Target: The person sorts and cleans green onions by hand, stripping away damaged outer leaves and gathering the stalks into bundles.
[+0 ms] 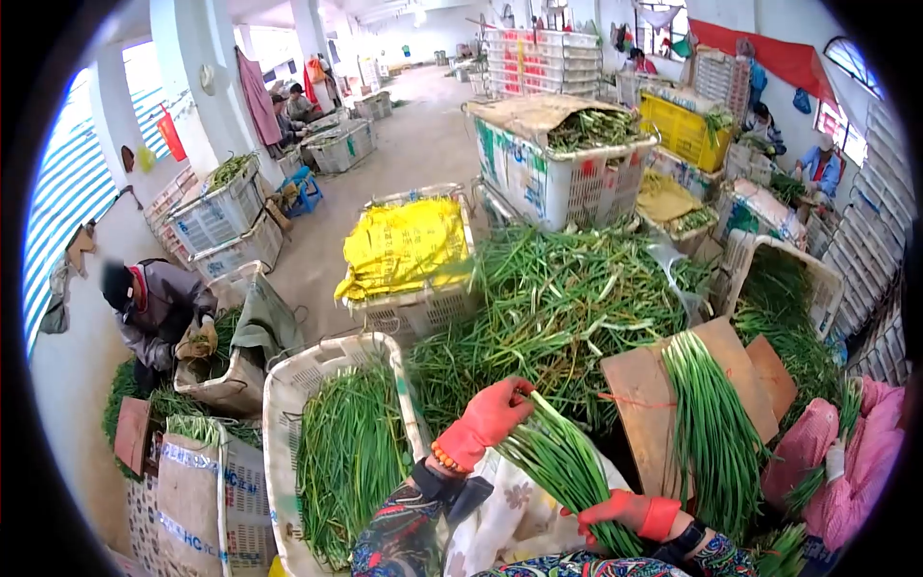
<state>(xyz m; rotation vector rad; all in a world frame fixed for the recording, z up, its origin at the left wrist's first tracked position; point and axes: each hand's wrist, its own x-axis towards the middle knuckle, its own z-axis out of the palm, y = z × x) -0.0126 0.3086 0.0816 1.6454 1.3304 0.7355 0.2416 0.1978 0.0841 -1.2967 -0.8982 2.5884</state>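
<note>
My left hand (486, 420), in a red glove, is closed at the white stem end of a bunch of green stalks (558, 457). Lower right, my right hand (630, 514), also red-gloved, is wrapped round the leafy part of that bunch. The bunch slants over my lap. Right of it, a larger bundle of green stalks (711, 433) lies on a brown board (639, 394), white ends up. Behind my hands rises a big loose heap of green stalks (567, 298).
At left stands a white crate (279, 423) of greens. A yellow sack (404, 245) tops another crate ahead. A co-worker (159, 308) sits far left. Stacked white crates (567, 178) stand behind the heap. A pink cloth (865, 471) lies at right.
</note>
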